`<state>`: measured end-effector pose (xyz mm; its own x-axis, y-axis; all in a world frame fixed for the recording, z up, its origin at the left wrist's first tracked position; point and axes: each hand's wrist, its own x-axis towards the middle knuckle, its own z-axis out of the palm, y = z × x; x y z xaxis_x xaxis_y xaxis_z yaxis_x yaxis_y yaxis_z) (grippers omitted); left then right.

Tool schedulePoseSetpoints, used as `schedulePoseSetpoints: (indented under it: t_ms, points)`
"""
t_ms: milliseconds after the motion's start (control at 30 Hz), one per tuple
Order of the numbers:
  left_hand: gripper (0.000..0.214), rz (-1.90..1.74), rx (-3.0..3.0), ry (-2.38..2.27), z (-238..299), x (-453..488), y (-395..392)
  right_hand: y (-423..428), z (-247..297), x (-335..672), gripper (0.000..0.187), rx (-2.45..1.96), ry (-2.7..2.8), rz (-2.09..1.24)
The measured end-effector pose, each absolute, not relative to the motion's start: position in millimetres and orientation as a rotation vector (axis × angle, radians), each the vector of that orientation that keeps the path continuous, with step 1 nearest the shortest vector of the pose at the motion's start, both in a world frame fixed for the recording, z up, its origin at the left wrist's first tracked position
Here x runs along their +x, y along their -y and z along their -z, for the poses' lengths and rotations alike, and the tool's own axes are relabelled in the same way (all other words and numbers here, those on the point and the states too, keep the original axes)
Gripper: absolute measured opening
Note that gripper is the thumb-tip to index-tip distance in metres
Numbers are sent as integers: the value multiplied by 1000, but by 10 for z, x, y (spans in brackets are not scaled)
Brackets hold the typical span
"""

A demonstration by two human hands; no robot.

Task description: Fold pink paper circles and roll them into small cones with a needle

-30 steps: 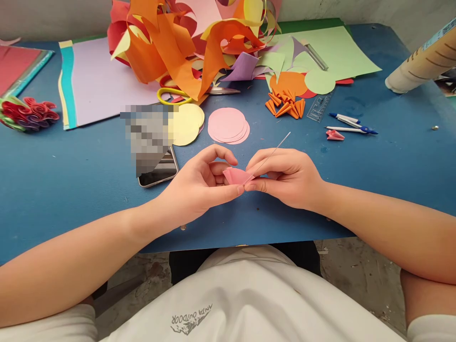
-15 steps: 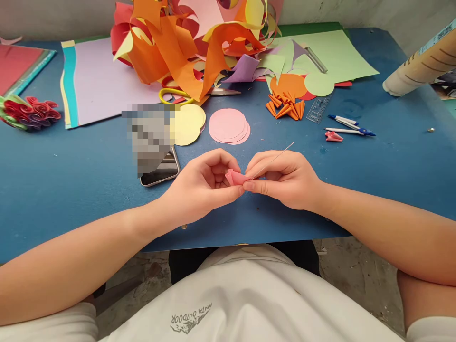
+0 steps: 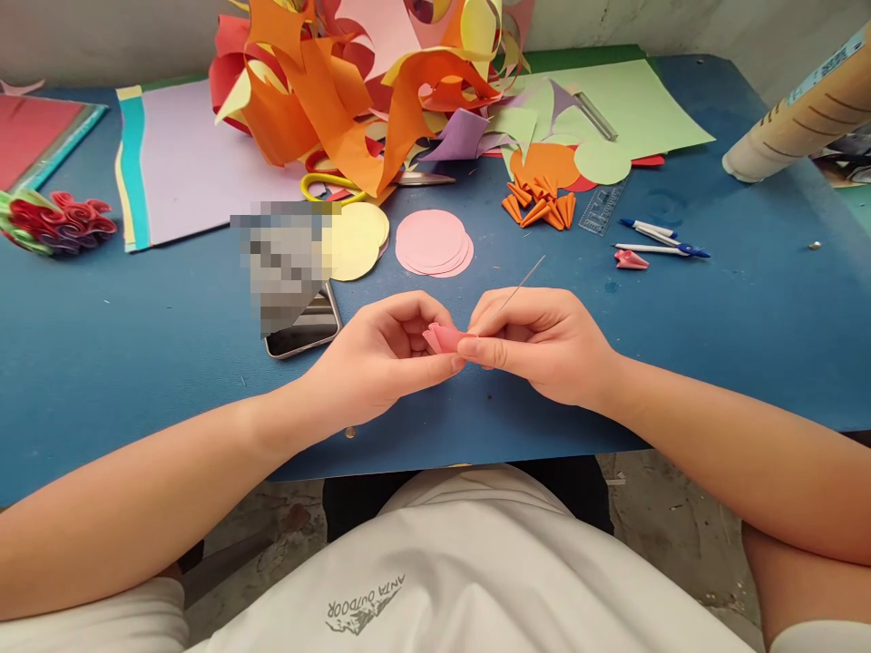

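Over the front of the table, my left hand (image 3: 401, 349) is closed round a small rolled pink paper cone (image 3: 444, 338), its folded wide end facing left. My right hand (image 3: 544, 345) pinches the cone's narrow end between thumb and forefinger. A thin, stiff-looking strand (image 3: 523, 282) sticks up to the right from behind the right fingers; where it ends inside the hand is hidden. Just beyond the hands lie a stack of pink paper circles (image 3: 433, 242) and some pale yellow circles (image 3: 354, 239). Another pink folded piece (image 3: 631, 260) rests farther right.
Behind are a heap of paper offcuts (image 3: 354, 91), scissors (image 3: 333, 189), several orange cones (image 3: 541, 201), a clear ruler (image 3: 602, 209) and a compass (image 3: 663, 248). A phone (image 3: 303, 334) lies left of the hands, a paper flower cluster (image 3: 61, 222) far left, a tube (image 3: 782, 136) far right.
The strand by my right hand has shifted left and shows shorter and steeper. My right thumb has moved slightly left along the cone. The whole view has shifted a little.
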<state>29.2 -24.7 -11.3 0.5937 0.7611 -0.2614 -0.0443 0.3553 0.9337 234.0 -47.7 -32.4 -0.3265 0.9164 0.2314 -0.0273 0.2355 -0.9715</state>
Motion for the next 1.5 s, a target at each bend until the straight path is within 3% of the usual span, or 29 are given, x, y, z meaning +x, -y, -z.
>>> schedulePoseSetpoints:
  t_ms: [200,333,433,867,1067,1500]
  points:
    - [23,-638,1060,-710,153,280,243,477,270,2392,39,-860,1658,-1059]
    - [25,-654,1041,-712,160,275,231,467,292,2422,13,-830,1706,-1036]
    - [26,-636,1022,-708,170,275,218,466,314,2428,7,-842,1767,-983]
    - [27,-540,1020,-756,168,276,232,501,359,2396,19,-887,1606,-1174]
    - [31,-590,1012,-801,195,292,223,486,418,2379,9,-937,1602,-1195]
    - [38,-648,1054,-871,142,314,257,478,417,2320,9,-889,1461,-1310]
